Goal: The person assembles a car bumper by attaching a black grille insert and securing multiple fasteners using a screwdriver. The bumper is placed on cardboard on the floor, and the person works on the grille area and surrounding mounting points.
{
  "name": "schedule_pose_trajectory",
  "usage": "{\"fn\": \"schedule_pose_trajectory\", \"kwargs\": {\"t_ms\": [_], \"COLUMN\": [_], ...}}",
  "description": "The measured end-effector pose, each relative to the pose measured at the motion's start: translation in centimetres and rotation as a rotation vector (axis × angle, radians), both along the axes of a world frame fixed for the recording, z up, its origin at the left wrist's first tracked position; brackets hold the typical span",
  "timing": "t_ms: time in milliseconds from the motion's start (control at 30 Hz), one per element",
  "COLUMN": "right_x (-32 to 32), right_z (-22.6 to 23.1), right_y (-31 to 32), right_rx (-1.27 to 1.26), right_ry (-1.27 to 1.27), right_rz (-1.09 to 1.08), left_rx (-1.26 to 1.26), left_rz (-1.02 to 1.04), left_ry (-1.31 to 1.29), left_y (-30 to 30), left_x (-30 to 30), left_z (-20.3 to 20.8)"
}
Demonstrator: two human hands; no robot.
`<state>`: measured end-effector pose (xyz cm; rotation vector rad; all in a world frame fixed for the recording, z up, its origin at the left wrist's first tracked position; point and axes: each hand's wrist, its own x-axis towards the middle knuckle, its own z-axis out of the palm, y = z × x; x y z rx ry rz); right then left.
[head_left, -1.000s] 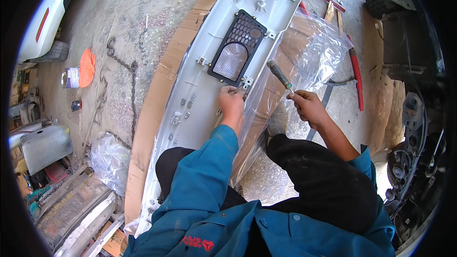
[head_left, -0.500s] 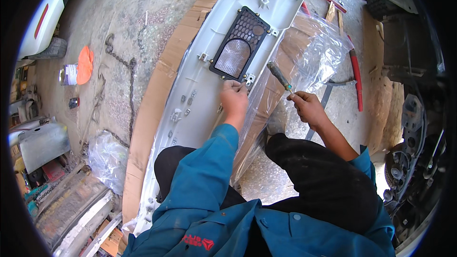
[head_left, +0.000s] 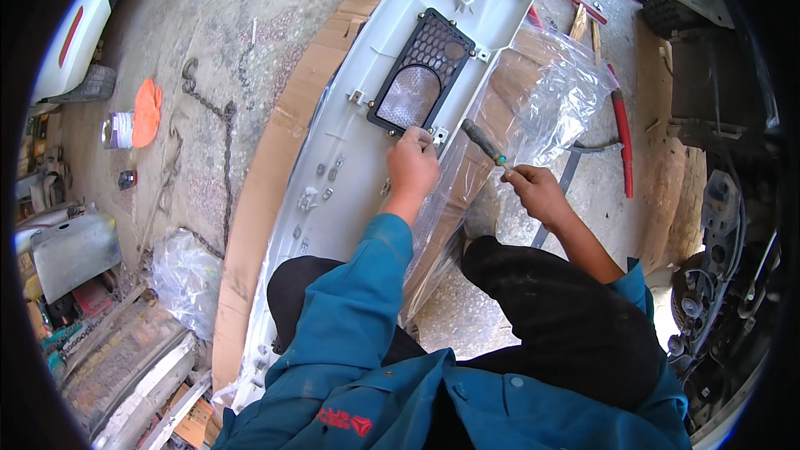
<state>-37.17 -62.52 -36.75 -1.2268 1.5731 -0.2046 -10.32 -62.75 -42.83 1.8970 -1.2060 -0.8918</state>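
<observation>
A long, pale grey vehicle panel (head_left: pixel 348 162) lies face down across cardboard, its inner side dotted with clips and brackets. Set into it is a black grille frame (head_left: pixel 433 52) with honeycomb mesh and a rounded opening. My left hand (head_left: pixel 412 168) is at the frame's lower edge, fingers pinched together by the corner screw points; whatever they grip is hidden. To its right, my right hand (head_left: pixel 537 194) holds a screwdriver (head_left: pixel 482 142) by the shaft, so the dark, worn handle points up and left toward the panel's edge.
Brown cardboard (head_left: pixel 279 137) and clear plastic film (head_left: pixel 558 92) lie under and beside the panel. A red-handled bar (head_left: pixel 623 142) is on the floor at right, near dark vehicle parts (head_left: pixel 717 208). Left are a rusty chain (head_left: pixel 228 167), orange cloth (head_left: pixel 147 112) and a plastic bundle (head_left: pixel 187 283).
My left hand has moved slightly up against the grille frame's lower edge. The screwdriver's handle has dropped a little and swung left in my right hand.
</observation>
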Motion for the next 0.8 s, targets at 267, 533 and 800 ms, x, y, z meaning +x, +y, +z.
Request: {"fn": "schedule_pose_trajectory", "kwargs": {"t_ms": [267,533,800], "right_x": [-0.7,2.2,4.8], "right_z": [3.5,4.0,8.2], "right_y": [0.5,-0.7,-2.5], "right_rx": [-0.178,-0.239,0.152], "right_ry": [0.016,0.109,-0.023], "right_rz": [0.474,0.649,0.650], "left_rx": [0.028,0.169,0.280], "left_rz": [-0.419,-0.569,-0.663], "left_ry": [-0.241,-0.326,-0.373], "left_y": [-2.9,-5.4,-6.9], "left_x": [2.9,3.0,3.0], "left_z": [1.3,2.6,3.2]}}
